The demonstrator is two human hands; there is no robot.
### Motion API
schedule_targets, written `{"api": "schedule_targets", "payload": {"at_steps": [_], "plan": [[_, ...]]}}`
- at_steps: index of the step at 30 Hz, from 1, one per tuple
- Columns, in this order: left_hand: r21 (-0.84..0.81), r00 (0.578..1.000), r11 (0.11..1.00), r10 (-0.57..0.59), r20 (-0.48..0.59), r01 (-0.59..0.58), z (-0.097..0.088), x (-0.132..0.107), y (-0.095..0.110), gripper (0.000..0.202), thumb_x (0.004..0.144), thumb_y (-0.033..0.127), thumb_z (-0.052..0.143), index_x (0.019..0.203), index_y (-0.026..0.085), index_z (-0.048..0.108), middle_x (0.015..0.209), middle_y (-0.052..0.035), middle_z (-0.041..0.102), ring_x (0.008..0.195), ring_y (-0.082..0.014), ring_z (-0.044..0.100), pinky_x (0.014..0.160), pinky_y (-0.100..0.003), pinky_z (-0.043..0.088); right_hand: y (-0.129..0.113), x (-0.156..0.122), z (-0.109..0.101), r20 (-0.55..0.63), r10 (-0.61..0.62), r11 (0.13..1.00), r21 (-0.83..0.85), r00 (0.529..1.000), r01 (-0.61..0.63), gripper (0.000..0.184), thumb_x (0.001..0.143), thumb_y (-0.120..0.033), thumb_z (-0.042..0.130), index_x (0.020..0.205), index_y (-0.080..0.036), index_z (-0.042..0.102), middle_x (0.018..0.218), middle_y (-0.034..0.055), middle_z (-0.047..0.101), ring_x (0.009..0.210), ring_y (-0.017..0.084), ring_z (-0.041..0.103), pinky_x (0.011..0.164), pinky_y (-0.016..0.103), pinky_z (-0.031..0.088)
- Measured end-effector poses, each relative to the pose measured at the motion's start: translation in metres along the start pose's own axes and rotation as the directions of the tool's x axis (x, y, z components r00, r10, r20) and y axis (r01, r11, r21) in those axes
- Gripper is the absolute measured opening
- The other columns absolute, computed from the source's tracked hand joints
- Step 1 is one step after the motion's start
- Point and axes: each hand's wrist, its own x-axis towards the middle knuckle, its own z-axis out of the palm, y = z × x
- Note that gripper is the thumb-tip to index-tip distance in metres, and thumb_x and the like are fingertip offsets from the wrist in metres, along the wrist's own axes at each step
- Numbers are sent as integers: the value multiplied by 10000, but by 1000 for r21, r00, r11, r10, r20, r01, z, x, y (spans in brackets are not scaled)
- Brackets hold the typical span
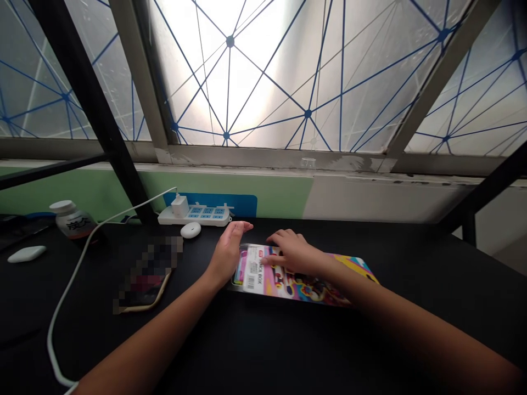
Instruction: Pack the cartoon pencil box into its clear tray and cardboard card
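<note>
A flat, brightly printed pencil box [349, 265] in clear wrap lies on the black desk [288, 340], with a white label at its left end. My left hand [229, 248] stands on its edge against the box's left end, fingers stretched out. Over the box's left part rests my right hand [293, 252], palm down, with its fingers curled and the fingertips touching the label.
A white power strip [194, 215] with a plugged charger sits by the wall; its cable [74, 274] runs across the desk's left side. A white oval object [191, 230], a phone [145, 281], a bottle [73, 220] and a white case [26, 253] lie to the left.
</note>
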Motion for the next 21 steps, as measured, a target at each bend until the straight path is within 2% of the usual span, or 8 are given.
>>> {"api": "schedule_targets", "payload": {"at_steps": [4, 6, 8, 10, 13, 17, 19, 21], "plan": [[-33, 1000, 999, -25, -4, 25, -1, 2, -1, 392, 1038, 448, 324, 1104, 193, 613, 1246, -109, 686, 1239, -250, 589, 1078, -408, 394, -39, 23, 8, -15, -64, 997, -48, 998, 63, 519, 927, -621, 531, 1149, -170, 660, 1184, 174, 667, 1121, 362, 569, 937, 512, 425], [-43, 999, 998, -52, -2, 52, -1, 3, -3, 327, 1026, 392, 362, 1107, 194, 608, 1242, -116, 682, 1232, -253, 591, 1070, -414, 402, -46, 23, 8, -48, -71, 996, -64, 996, 68, 507, 935, -593, 540, 1183, -164, 644, 1224, 176, 656, 1154, 364, 558, 980, 528, 389], [-51, 996, 995, -90, 9, 91, 0, 3, -7, 233, 977, 264, 436, 1128, 196, 599, 1257, -123, 668, 1240, -258, 584, 1062, -422, 413, -41, 14, 4, -75, -61, 996, -64, 995, 56, 524, 934, -583, 547, 1248, -168, 613, 1273, 170, 641, 1186, 364, 553, 1030, 549, 344], [-58, 992, 990, -127, 21, 128, 0, 4, -10, 328, 874, 103, 493, 1168, 206, 597, 1294, -119, 642, 1277, -259, 556, 1080, -428, 399, -24, -1, -4, -74, -37, 998, -47, 997, 33, 536, 928, -592, 546, 1272, -186, 605, 1288, 151, 645, 1181, 353, 577, 1041, 539, 348], [-92, 981, 977, -190, 34, 193, -2, 5, -13, 604, 751, -33, 470, 1272, 248, 590, 1350, -107, 599, 1315, -260, 528, 1080, -435, 409, 19, -30, -16, -45, 24, 1000, -4, 999, -24, 530, 916, -622, 533, 1235, -210, 634, 1270, 124, 672, 1126, 331, 631, 967, 466, 450], [-199, 953, 932, -303, 29, 302, -5, 8, -13, 688, 748, -44, 421, 1350, 260, 558, 1404, -154, 540, 1212, -297, 622, 812, -380, 575, 74, -58, -22, -15, 151, 979, 142, 988, -147, 532, 919, -645, 500, 1191, -214, 654, 1208, 115, 697, 1043, 285, 671, 845, 368, 535], [-253, 942, 910, -337, 11, 328, -6, 9, -14, 671, 761, -46, 431, 1351, 251, 553, 1414, -166, 524, 1183, -294, 647, 728, -325, 590, 85, -64, -18, -32, 165, 971, 180, 986, -156, 522, 917, -644, 506, 1151, -207, 667, 1175, 116, 699, 1029, 279, 668, 850, 364, 535], [-292, 932, 893, -361, -12, 342, -7, 11, -17, 636, 790, -40, 465, 1351, 248, 544, 1406, -167, 527, 1182, -286, 653, 712, -292, 592, 84, -64, -13, -70, 124, 979, 170, 990, -111, 479, 930, -619, 505, 1095, -205, 683, 1127, 112, 707, 997, 270, 670, 841, 365, 530]]}}
